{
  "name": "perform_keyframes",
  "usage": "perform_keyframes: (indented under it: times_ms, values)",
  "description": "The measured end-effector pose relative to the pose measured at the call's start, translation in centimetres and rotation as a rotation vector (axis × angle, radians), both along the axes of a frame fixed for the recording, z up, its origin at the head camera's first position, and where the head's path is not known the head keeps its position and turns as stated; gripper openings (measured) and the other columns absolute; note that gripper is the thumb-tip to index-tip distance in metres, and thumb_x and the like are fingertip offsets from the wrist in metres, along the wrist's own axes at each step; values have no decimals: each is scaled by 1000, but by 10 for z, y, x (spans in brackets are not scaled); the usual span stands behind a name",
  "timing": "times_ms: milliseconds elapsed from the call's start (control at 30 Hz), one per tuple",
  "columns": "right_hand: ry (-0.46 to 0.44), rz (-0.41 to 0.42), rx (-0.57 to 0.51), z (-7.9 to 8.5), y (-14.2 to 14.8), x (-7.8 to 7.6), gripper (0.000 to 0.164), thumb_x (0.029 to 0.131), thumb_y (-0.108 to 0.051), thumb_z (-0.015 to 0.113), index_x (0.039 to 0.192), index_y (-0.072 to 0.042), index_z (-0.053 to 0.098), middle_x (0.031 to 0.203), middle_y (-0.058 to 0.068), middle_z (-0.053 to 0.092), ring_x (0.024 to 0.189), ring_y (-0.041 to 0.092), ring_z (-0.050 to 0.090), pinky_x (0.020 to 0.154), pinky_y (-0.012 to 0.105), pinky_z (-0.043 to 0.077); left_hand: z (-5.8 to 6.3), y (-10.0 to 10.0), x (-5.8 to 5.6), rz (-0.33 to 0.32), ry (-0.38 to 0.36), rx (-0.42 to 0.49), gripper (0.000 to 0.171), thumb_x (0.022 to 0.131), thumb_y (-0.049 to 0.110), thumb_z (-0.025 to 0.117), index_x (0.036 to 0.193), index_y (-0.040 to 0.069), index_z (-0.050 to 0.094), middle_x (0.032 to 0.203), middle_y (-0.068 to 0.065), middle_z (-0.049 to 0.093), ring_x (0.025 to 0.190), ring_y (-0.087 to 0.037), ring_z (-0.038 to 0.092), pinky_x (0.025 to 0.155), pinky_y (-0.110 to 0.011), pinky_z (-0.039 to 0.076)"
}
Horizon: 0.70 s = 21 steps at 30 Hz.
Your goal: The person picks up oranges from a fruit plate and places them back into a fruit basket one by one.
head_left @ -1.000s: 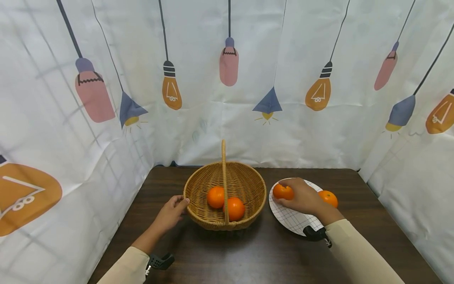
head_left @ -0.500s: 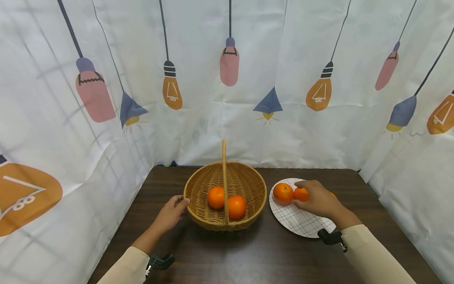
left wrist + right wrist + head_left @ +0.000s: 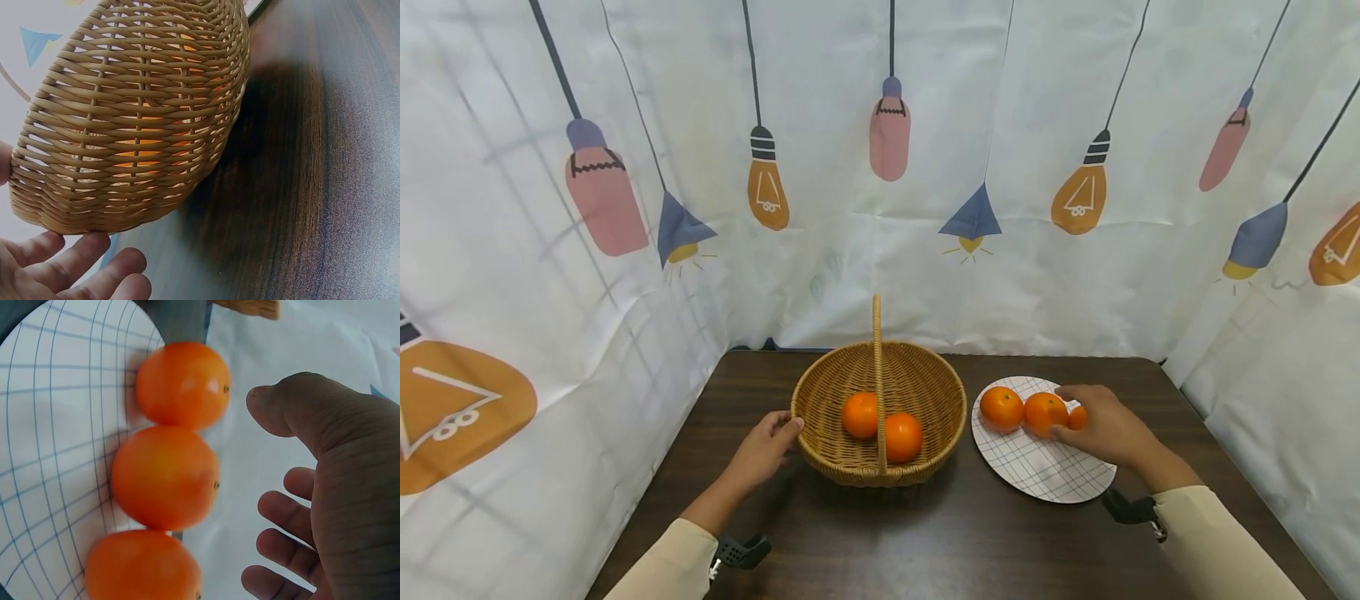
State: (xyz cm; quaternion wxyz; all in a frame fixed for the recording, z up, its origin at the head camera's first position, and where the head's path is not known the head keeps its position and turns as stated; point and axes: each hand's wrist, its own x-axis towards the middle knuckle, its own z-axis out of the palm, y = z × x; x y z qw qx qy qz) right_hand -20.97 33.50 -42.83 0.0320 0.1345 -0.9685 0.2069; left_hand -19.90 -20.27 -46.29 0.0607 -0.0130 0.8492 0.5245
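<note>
Pinched between thumb and fingers, the rim of a wicker basket [image 3: 934,387] is held by the left hand [image 3: 763,450]; the right hand [image 3: 1105,427], digits spread, is near but apart from the fruit. On the dark table [image 3: 880,550], the basket's handle [image 3: 877,375] passes partly in front of two basket oranges [image 3: 903,439]. Three plate oranges [image 3: 165,478], smooth, rounded and green at the stem, form a close row on a grid-patterned plate [image 3: 1060,482]; the right hand partly hides the rightmost. Compared with half a second earlier, this hand has shifted rightward, exposing the middle fruit.
</note>
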Motion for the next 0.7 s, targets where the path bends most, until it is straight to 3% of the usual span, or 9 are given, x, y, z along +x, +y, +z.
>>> perform_keyframes:
  times_ms: [467, 700]
  values:
    - [-5, -42, 2, -7, 30, 4, 74, 84, -39, 84, 138, 5, 57, 136, 29, 56, 128, 54, 42, 100, 75, 36, 2, 1, 1, 6, -5, 0, 61, 107, 40, 52, 146, -6, 43, 130, -24, 61, 111, -38, 66, 86, -49, 58]
    - [-2, -27, 13, -8, 43, 6, 69, 87, -35, 82, 137, 6, 58, 137, 29, 57, 127, 55, 42, 100, 75, 34, 4, 2, 4, -4, 3, 2, 63, 107, 40, 53, 146, -8, 42, 130, -26, 60, 112, -41, 65, 87, -51, 58]
